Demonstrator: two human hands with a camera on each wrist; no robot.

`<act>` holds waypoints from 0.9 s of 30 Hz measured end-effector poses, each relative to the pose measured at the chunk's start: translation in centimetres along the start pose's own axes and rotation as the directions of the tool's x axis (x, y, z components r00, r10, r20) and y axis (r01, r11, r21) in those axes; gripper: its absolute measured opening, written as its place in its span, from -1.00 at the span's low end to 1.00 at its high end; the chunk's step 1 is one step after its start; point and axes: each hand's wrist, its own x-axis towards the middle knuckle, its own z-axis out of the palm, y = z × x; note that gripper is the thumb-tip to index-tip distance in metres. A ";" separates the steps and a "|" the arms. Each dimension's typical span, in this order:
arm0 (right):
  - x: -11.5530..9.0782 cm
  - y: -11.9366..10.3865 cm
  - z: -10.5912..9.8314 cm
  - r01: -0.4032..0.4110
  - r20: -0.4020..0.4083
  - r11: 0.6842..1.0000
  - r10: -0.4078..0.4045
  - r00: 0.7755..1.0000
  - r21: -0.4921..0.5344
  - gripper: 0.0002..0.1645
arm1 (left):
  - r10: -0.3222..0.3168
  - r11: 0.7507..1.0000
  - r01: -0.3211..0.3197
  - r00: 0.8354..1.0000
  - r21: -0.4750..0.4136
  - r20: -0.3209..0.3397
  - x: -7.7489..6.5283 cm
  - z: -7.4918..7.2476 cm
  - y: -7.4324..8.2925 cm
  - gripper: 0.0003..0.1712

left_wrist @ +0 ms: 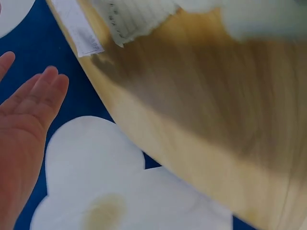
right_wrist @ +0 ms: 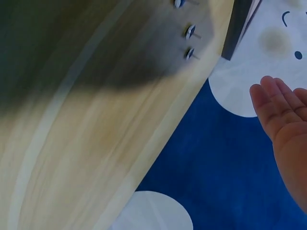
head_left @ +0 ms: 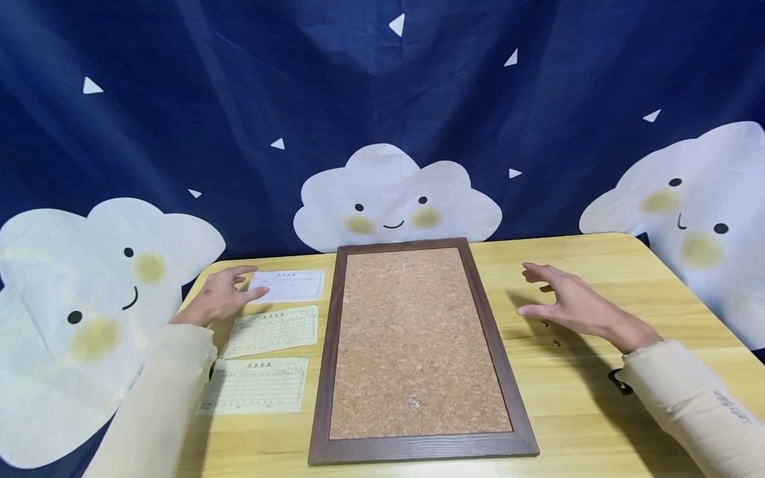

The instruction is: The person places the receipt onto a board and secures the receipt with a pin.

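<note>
A cork board in a dark brown frame lies on the wooden table between my hands. To its left, three printed paper slips form a column: a whitish one at the back, then two pale green ones. My left hand is by the left end of the back slip, fingers relaxed; whether it touches the paper I cannot tell. Over the table right of the board, my right hand hovers with loosely extended fingers, holding nothing. Below it lie small thumbtacks; the right wrist view shows three tacks, pins pointing sideways.
Behind the table hangs a dark blue curtain printed with white clouds and small triangles. The board's far edge reaches close to the table's back edge. Two small pale marks show on the cork, near its top and bottom.
</note>
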 end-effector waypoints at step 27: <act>0.4 -1.0 2.2 -0.080 0.189 0.915 0.004 0.982 0.395 -0.16 | -0.090 0.992 0.089 0.996 -0.087 -0.002 0.4 1.5 -2.4 -0.09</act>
